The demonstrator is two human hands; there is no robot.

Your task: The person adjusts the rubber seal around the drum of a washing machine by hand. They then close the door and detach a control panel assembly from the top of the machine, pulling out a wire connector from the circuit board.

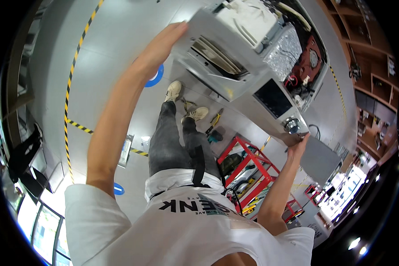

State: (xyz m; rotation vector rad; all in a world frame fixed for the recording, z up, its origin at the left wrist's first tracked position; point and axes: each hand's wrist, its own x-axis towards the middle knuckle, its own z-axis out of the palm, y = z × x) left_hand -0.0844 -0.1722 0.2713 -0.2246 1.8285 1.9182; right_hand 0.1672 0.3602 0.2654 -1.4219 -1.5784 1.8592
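Note:
A washing machine with its top off stands before me, its inner parts showing. Across its front is a grey control panel (241, 104) with a dark display (272, 98), a round silver knob (291, 125) and a drawer opening (219, 60). My left hand (168, 37) lies along the panel's left end, fingers close together at its edge; their tips are partly hidden. At the opposite end, my right hand (298, 147) grips the panel's corner near the knob, with its fingers curled. Behind the panel sit a white plastic housing (248, 20) and a silver foil-wrapped part (284, 51).
Yellow-handled pliers (216, 119) and a teal-and-black power tool (214, 136) lie on the floor by my feet. A red tool cart (248, 162) holding several tools stands close on my right. Wooden shelves (372, 53) line the far right, and striped tape (68, 97) marks the floor.

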